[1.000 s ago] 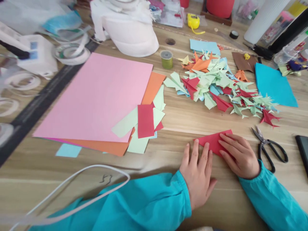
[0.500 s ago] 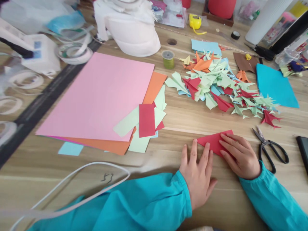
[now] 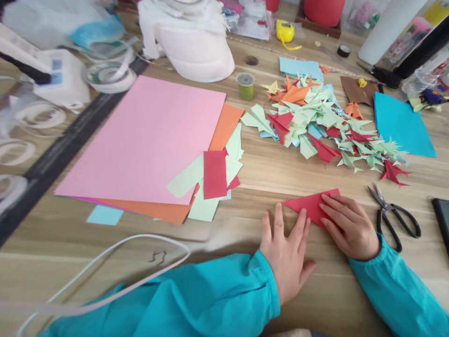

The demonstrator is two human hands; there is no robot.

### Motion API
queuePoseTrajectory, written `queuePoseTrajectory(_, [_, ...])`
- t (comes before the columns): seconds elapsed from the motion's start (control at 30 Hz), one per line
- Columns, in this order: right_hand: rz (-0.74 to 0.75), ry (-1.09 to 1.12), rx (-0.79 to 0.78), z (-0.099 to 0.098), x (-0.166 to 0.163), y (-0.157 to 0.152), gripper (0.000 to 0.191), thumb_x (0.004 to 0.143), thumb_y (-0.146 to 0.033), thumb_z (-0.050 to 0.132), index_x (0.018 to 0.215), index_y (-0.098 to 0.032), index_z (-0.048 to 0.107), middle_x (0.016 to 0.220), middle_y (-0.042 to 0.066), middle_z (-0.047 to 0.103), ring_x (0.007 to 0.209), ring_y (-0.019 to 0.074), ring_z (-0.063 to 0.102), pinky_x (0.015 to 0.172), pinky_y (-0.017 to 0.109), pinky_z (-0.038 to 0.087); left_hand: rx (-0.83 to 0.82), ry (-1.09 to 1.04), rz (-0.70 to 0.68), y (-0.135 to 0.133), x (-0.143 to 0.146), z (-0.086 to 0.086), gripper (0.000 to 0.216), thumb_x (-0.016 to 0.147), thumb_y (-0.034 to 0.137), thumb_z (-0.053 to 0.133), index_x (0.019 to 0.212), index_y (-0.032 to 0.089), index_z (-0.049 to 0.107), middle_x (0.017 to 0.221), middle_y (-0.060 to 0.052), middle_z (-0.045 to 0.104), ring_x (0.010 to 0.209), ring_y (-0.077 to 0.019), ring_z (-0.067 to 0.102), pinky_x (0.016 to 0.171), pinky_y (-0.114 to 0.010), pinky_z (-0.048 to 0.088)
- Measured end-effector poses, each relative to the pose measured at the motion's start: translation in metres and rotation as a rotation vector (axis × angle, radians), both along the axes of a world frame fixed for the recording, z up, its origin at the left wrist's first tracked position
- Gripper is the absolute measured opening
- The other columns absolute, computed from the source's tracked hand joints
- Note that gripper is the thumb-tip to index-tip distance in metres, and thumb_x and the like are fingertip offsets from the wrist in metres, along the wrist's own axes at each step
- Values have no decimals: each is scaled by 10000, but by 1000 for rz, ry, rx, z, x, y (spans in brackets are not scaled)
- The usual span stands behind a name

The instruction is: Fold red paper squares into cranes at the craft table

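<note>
The red paper (image 3: 310,206) lies flat on the wooden table (image 3: 252,175), near the person and right of the middle, folded into a long, low triangle. The right hand (image 3: 351,229) rests on its right half with fingers spread and flat, pressing rather than gripping. The left hand (image 3: 287,252) lies palm down just near-left of it, also spread. One or two of its fingertips touch the paper's near edge, and nothing is pinched in either hand.

Judged against the pile of folded shapes (image 3: 326,126) farther back, all spiky points in green, red and orange, this piece looks early. It shows one plain crease and none of those points.

The scissors (image 3: 394,215) lie just right of the right hand, blades parted and apart from the paper. To the left, a pink sheet (image 3: 150,135) lies over an orange sheet (image 3: 224,126), with a red strip (image 3: 214,174) and pale green offcuts at their near corner. A blue sheet (image 3: 400,124) lies far right, a green spool (image 3: 245,85) beyond the pile and a white cord (image 3: 105,281) near left. Nothing crowds the red paper.
</note>
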State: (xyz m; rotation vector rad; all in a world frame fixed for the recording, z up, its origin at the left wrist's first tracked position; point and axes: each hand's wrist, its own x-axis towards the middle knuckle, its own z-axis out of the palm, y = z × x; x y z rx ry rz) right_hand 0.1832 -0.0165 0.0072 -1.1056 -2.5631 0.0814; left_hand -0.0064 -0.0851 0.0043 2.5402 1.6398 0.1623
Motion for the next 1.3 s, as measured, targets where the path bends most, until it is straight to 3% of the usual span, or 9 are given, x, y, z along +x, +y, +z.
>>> queuePoseTrajectory(0.23, [-1, 6, 3, 0, -1, 0, 321, 773, -192, 593, 1089, -142, 614, 1163, 111, 605, 1087, 256, 529, 885, 420, 476, 81, -14, -45, -2, 3, -4, 657, 763, 563, 433, 1290, 172, 451, 1425, -111, 306, 1292, -456, 141, 992, -594, 142])
queuePoseTrajectory(0.4, [-6, 4, -7, 0, 0, 0, 322, 782, -205, 583, 1099, -158, 610, 1174, 107, 598, 1089, 258, 532, 881, 428, 478, 43, -41, -63, 2, -1, -4, 709, 759, 588, 418, 1320, 155, 399, 1426, -172, 275, 1283, -452, 188, 988, -602, 139])
queuePoseTrajectory(0.8, [-9, 6, -25, 0, 0, 0, 325, 784, -200, 583, 1104, -152, 609, 1171, 111, 599, 1086, 257, 529, 882, 423, 475, -12, -13, -55, 7, -5, -2, 741, 778, 606, 357, 1364, 155, 315, 1424, -178, 276, 1255, -432, 237, 931, -608, 231])
queuePoseTrajectory(1.03, [-13, 10, -20, 0, -1, 0, 321, 787, -210, 577, 1102, -157, 607, 1174, 107, 598, 1086, 246, 526, 884, 414, 470, 2, 14, -48, 11, -5, -4, 745, 786, 606, 330, 1325, 95, 384, 1402, -191, 313, 1220, -411, 285, 927, -584, 251])
queuePoseTrajectory(1.3, [-22, -6, -17, 0, -1, 0, 325, 798, -234, 562, 1113, -159, 595, 1182, 106, 592, 1078, 246, 523, 884, 412, 461, -20, 35, -55, 13, -5, -1, 724, 798, 602, 295, 1323, 113, 394, 1396, -175, 331, 1210, -402, 295, 913, -585, 268])
